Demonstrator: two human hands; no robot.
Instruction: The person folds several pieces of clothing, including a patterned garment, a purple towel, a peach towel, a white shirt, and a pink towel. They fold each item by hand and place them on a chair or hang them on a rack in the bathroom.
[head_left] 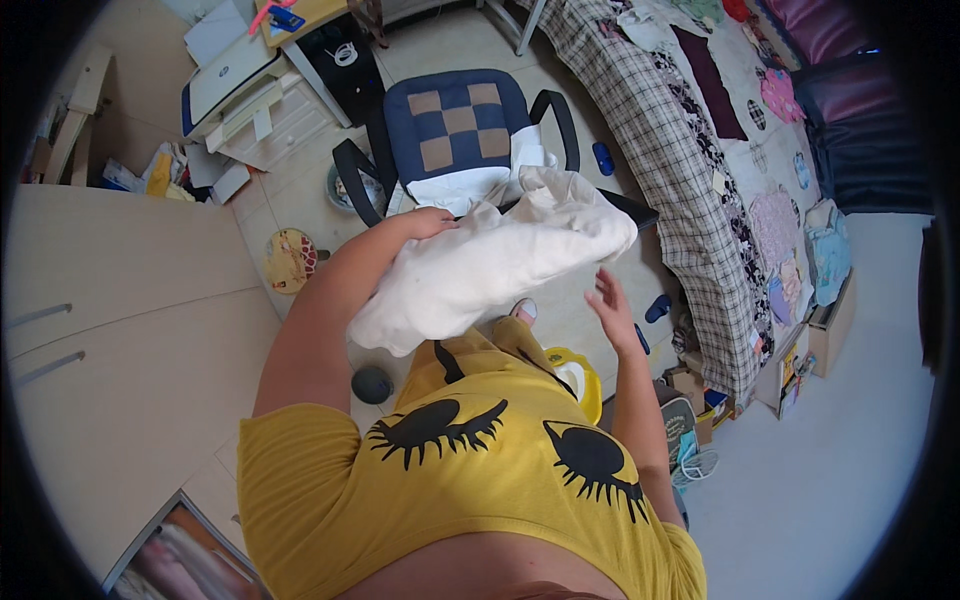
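A large white cloth bundle (500, 255), puffy like a pillow and creased, lies slantwise in front of my body. My left hand (430, 222) grips its upper left edge, with the forearm along its left end. The underside of the bundle is hidden. To the right, my right hand (612, 305) is apart from the cloth, its fingers spread and holding nothing. Just beyond the bundle stands an office chair (458, 120) with a blue and brown checked panel. White cloth (460, 190) also lies on that chair, partly covered by the bundle.
A bed (640, 150) with a checked cover and scattered clothes runs along the right. Blue slippers (602, 158) lie on the floor beside it. A printer (235, 85) stands at the far left, above a pale cabinet (130, 270). A yellow basin (590, 385) is near my legs.
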